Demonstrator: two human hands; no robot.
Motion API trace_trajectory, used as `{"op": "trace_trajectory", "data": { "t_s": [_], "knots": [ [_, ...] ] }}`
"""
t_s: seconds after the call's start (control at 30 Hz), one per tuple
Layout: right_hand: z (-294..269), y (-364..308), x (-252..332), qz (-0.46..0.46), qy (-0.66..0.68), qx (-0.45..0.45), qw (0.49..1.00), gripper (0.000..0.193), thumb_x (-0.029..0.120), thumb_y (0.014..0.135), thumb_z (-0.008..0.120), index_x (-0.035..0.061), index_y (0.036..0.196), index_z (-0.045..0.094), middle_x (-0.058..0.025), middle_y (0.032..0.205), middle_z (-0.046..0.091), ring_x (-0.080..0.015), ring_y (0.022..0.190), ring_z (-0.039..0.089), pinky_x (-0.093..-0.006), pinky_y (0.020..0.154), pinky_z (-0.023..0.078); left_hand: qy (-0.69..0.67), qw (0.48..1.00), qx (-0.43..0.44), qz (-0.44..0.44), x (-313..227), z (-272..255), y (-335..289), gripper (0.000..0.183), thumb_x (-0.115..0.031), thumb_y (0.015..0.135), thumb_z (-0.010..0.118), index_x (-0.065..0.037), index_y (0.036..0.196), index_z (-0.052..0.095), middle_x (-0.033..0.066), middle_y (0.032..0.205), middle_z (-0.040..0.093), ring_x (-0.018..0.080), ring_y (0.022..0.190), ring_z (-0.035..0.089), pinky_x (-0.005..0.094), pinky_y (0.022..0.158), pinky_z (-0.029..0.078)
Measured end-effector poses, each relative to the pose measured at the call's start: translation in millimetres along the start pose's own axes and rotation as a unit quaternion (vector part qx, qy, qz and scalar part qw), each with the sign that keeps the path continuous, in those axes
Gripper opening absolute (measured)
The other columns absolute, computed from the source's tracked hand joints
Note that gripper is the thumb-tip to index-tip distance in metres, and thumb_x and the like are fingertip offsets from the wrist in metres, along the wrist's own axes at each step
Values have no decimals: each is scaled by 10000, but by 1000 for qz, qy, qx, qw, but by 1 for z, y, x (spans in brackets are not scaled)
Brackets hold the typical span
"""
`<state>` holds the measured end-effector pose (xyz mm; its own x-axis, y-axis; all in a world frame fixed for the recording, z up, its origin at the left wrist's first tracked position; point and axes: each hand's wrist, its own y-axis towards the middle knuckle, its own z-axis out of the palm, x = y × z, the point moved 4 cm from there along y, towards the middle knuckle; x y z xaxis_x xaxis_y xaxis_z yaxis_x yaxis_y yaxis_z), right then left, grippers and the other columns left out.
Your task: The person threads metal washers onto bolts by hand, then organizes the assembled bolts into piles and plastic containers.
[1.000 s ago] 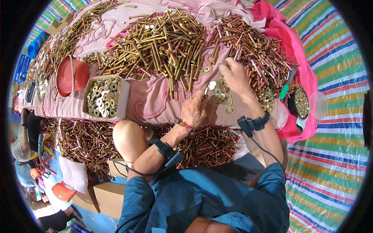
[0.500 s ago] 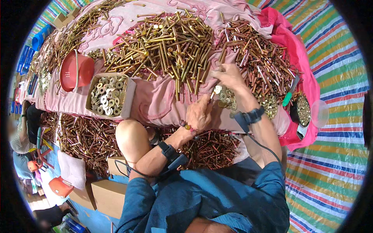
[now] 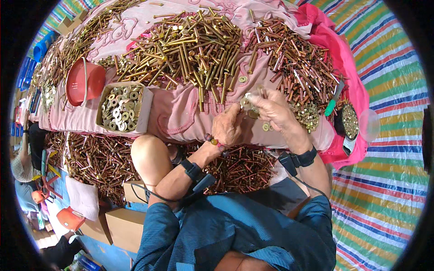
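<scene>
My left hand (image 3: 227, 125) is closed, fingertips together, at the front of the pink cloth; what it pinches is hidden. Close to its right, my right hand (image 3: 275, 110) is curled with thumb and fingers drawn in, its fingertips slightly blurred. Pale round washers (image 3: 250, 108) show at the right fingertips, between the two hands; I cannot tell whether they are gripped or lie beneath. A few loose washers (image 3: 266, 127) lie under the right hand, and a single washer (image 3: 243, 79) rests farther back. Beyond the hands spreads a heap of long brass-coloured bolts (image 3: 199, 54).
Reddish metal sleeves (image 3: 298, 58) are piled at the right, with small nuts (image 3: 305, 116) in front. A green-handled knife (image 3: 332, 103) lies beside them near a black bowl (image 3: 349, 122). Leftward stand a cardboard box of washers (image 3: 145, 108) and a red bucket (image 3: 97, 81).
My right hand has come back toward me, from near the bolts to beside the left hand. A washer on the cloth behind it now shows. My left hand has barely moved.
</scene>
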<state>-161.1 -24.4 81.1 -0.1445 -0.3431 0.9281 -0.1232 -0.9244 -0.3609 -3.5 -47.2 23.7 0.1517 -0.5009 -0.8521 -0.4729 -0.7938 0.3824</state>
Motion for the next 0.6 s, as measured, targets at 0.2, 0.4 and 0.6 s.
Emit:
{"op": "trace_trajectory", "data": {
  "t_s": [0.2,0.4,0.6],
  "knots": [
    [17,4,28,-192,152,-62,967,343,355,1060,530,20,1080,601,-22,891,605,-71,665,551,-240,588,469,23,999,29,-11,7,3,-2,113,-73,905,571,-54,1014,547,232,887,618,471,797,622,542,653,479],
    [35,14,4,-201,159,-74,964,412,369,1077,484,-5,1192,613,-47,961,646,-134,837,646,-289,777,550,-16,1000,-4,-4,2,1,-1,126,-52,915,591,-40,1039,571,235,855,613,475,791,607,502,642,471],
    [34,11,3,-262,144,-91,950,410,359,1080,481,-2,1216,618,-26,988,652,-103,862,619,-268,813,522,-13,1000,12,-3,6,1,-1,131,-35,873,590,-55,991,535,220,874,592,472,777,601,529,634,461]
  ]
}}
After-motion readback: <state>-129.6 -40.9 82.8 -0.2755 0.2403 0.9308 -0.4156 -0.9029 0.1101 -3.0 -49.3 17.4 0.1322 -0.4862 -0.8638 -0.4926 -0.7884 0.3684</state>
